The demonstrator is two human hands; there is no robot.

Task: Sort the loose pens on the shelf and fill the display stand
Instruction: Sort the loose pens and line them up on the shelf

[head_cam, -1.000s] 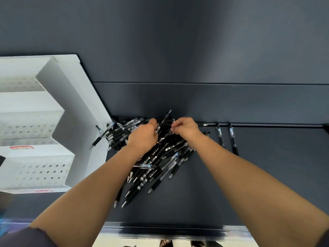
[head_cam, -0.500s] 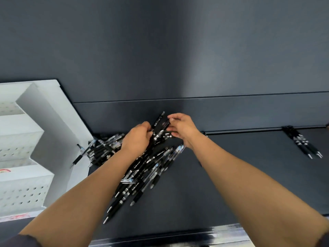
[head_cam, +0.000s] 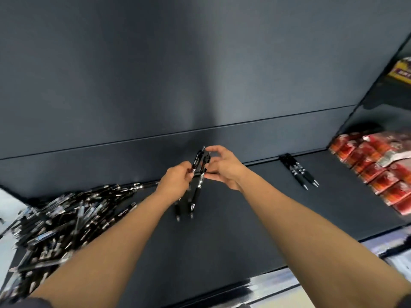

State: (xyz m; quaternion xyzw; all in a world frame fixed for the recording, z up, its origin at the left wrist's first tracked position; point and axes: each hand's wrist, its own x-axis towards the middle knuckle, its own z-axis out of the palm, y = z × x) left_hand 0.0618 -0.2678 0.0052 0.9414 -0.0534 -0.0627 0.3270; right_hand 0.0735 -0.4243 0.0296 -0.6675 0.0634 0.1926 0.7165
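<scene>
Left hand (head_cam: 178, 180) gripped few pens (head_cam: 198, 177) mid-frame — right hand (head_cam: 223, 168) pinched their tops. They looked light, stiff, slippery — best held around middle.

Motion blur smears the pile of pens (head_cam: 66, 221) at left, which runs off the picture's left edge; single pens in it cannot be counted. Only a white corner of the display stand (head_cam: 10, 202) shows at that edge. The left hand (head_cam: 175, 181) covers the middle of the bundle of pens (head_cam: 199, 174) it grips, so their number is unclear. Whether the right hand (head_cam: 224, 167) grips or merely touches them cannot be told. The red packets (head_cam: 382, 170) at right are blurred and cropped, their print unreadable.
</scene>
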